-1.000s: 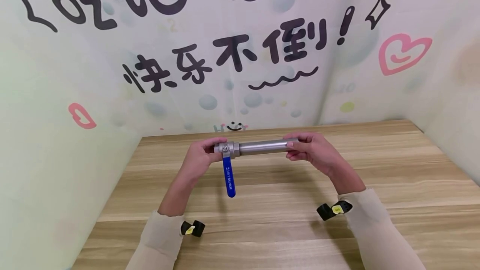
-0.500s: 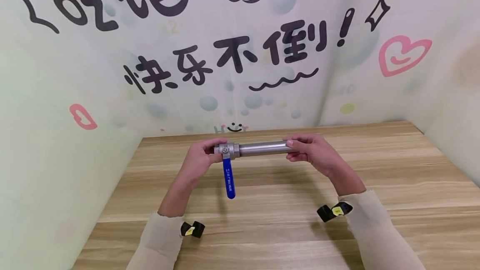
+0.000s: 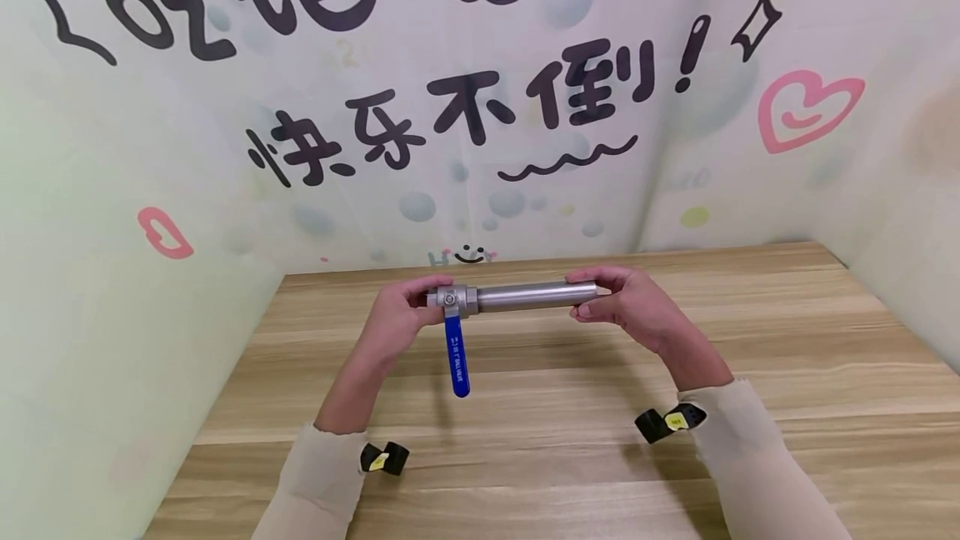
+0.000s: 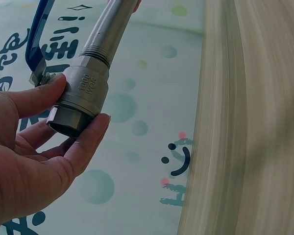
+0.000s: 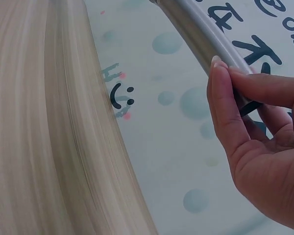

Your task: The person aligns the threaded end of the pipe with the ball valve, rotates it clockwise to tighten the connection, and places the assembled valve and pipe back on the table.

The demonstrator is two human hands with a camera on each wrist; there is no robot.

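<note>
A steel ball valve (image 3: 457, 299) with a blue lever handle (image 3: 457, 357) is held up above the table, the lever pointing toward me. My left hand (image 3: 393, 315) grips the valve body at its outer end. From the valve's other end a straight metal pipe (image 3: 525, 297) runs level to the right. My right hand (image 3: 630, 304) pinches the pipe's free end between thumb and fingers. In the left wrist view, several threads (image 4: 95, 54) show on the pipe where it enters the valve. The pipe's open end (image 5: 250, 106) appears between the fingers in the right wrist view.
The wood-grain table (image 3: 525, 457) lies below both hands. Behind it and along both sides hangs a pale printed cloth (image 3: 420, 215) with dark lettering. A small black camera sits on each cuff, one at the left (image 3: 385, 458) and one at the right (image 3: 670, 422).
The right thumb has moved from the near face of the pipe down to its underside, and the fingers have shifted around the pipe's end. The left hand and valve stay nearly in place.
</note>
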